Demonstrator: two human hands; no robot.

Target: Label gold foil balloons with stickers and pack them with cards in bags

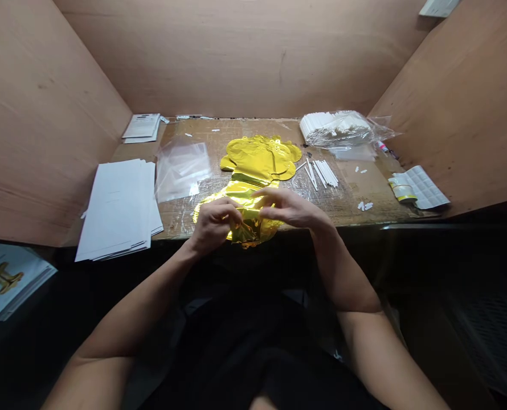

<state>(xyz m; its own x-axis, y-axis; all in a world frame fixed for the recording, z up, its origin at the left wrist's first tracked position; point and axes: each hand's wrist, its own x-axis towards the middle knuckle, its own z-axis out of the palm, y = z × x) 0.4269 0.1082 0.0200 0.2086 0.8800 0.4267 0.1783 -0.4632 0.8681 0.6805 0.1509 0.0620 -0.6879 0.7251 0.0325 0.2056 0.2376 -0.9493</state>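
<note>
Hands (213,225) (287,208) grip foil balloon (257,156) at desk edge (176,234)

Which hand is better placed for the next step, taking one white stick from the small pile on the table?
Probably the right hand: it is nearer the white sticks, which lie on its side of the gold foil balloon. The left hand is farther away, with the balloon between.

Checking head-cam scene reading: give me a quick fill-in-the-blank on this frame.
The left hand and right hand both touch a foil balloon that is ____ in colour.
Loose white sticks lie to the ____ of the balloon.
The stack of white sheets lies on the ____ side of the clear plastic bag.

gold; right; left
</note>
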